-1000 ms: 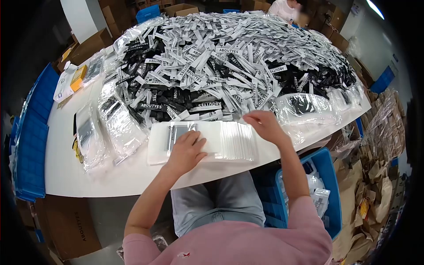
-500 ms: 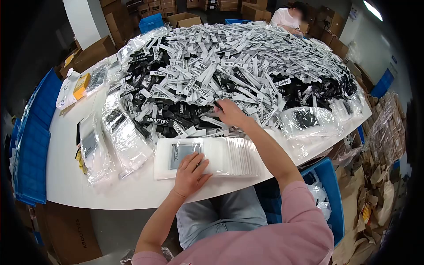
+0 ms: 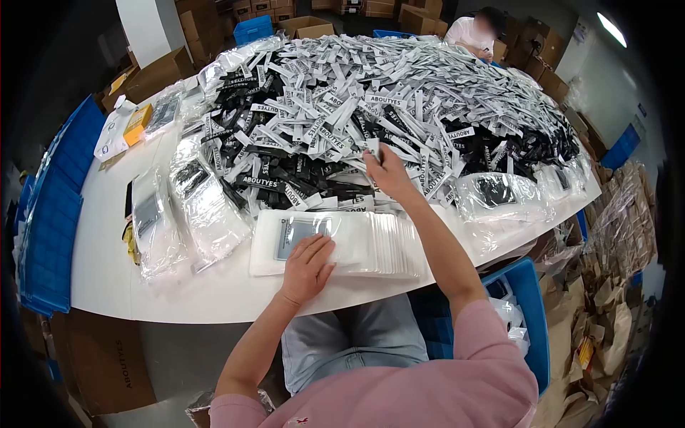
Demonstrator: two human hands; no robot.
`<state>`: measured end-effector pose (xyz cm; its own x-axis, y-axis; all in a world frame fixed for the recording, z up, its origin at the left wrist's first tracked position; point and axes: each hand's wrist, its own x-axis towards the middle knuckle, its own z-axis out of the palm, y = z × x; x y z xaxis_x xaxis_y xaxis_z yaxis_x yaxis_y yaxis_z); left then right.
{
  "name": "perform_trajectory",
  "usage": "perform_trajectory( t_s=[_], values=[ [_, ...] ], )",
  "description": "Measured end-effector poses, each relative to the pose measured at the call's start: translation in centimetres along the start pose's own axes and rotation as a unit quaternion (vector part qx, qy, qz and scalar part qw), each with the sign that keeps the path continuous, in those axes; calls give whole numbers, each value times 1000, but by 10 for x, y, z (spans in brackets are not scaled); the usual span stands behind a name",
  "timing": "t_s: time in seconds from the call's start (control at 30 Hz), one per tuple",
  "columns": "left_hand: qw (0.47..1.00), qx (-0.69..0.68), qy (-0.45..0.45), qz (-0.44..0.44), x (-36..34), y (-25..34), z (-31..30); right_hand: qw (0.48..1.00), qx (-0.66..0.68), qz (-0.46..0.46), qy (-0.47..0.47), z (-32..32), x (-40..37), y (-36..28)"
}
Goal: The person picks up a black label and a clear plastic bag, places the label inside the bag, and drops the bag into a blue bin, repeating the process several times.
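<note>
My left hand (image 3: 310, 265) lies flat, fingers spread, on a row of overlapping clear plastic bags (image 3: 349, 242) near the table's front edge. A grey label (image 3: 291, 232) shows on the bag under its fingertips. At the front of a large heap of white and black printed strips (image 3: 335, 107), my right hand (image 3: 387, 171) is raised with its fingers closed on a small white strip (image 3: 373, 146). Both colours of strip carry the word ABOUTYES.
Plastic-wrapped packs lie left (image 3: 153, 221) and right (image 3: 496, 192) on the white table (image 3: 107, 264). A yellow box (image 3: 138, 125) stands at the left. A blue bin (image 3: 534, 314) is beside my right side. Across the heap sits another person (image 3: 471, 34).
My right hand has lifted slightly and moved right, and a white strip now shows at its fingertips. My left hand stays on the bags. The camera view has shifted a little.
</note>
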<state>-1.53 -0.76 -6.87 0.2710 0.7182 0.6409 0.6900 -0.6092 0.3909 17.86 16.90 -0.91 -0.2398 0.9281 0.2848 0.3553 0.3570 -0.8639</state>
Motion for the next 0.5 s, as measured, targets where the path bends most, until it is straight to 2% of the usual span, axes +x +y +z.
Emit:
perform_trajectory(
  t_s=[0.03, 0.07, 0.13, 0.17, 0.2, 0.23, 0.27, 0.3, 0.37, 0.4, 0.43, 0.5],
  values=[
    [1000, -16, 21, -16, 0, -1, 1, 986, 162, 33, 6, -4, -18, -17],
    [1000, -16, 20, -16, 2, 0, 1, 969, 243, 33, -22, -9, -44, -39],
    [986, -97, 71, -114, 9, 5, 3, 965, 255, -35, 55, 12, -100, -58],
    [986, -99, 69, -115, 14, 7, -2, 976, 160, -125, 75, 23, -127, -48],
    [978, -102, 19, -182, 22, 8, -10, 973, 130, -179, 61, 34, -149, -44],
    [962, -104, -32, -249, 28, 9, -15, 979, 112, -172, 12, 43, -170, -42],
    [953, -136, -14, -272, 34, 9, -17, 981, 94, -165, -37, 50, -184, -40],
    [952, -135, -17, -274, 37, 6, -19, 981, 97, -163, -37, 54, -188, -33],
    [945, -113, -26, -305, 36, -1, -22, 960, -39, -230, -155, 62, -195, -16],
    [956, -94, 12, -278, 34, -2, -21, 968, -30, -207, -141, 60, -197, -22],
    [956, -92, 11, -280, 30, -1, -21, 968, -28, -206, -142, 57, -199, -28],
    [974, -54, 71, -210, 24, 6, -22, 984, 85, -151, -29, 52, -200, -40]
  ],
)
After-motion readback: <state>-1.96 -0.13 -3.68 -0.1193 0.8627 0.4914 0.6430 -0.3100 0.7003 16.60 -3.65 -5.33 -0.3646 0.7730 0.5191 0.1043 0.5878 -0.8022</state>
